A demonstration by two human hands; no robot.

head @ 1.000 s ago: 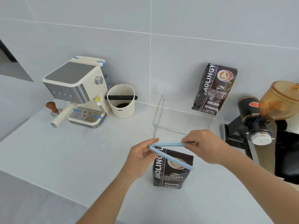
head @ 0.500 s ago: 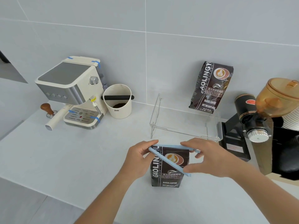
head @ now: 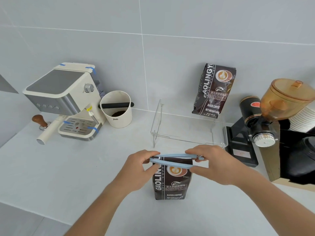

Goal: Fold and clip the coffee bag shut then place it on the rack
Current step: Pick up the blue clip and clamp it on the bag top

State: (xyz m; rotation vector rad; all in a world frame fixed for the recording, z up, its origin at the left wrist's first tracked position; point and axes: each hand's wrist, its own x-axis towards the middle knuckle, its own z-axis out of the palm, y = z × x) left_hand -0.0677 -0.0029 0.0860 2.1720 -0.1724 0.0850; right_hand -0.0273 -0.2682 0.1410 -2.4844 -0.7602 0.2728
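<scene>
I counted two coffee bags (head: pixel 172 180) (head: pixel 214 89), one blue bag clip (head: pixel 175 159), one clear acrylic rack (head: pixel 189 133), one espresso machine (head: pixel 64 99), one knock box (head: pixel 117 109), one tamper (head: pixel 40 121), one coffee grinder (head: pixel 265 116), and two hands (head: pixel 138 169) (head: pixel 216 164).

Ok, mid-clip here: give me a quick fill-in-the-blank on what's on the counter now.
1. Both hands hold a long clip of ____ colour at the top of the coffee bag.
2. The clear rack carries ____ coffee bag(s).
3. The bag being clipped stands on the ____.
4. The clip's hinged end is at the ____ hand, not the right hand.

Missing words: blue; one; counter; left
</scene>
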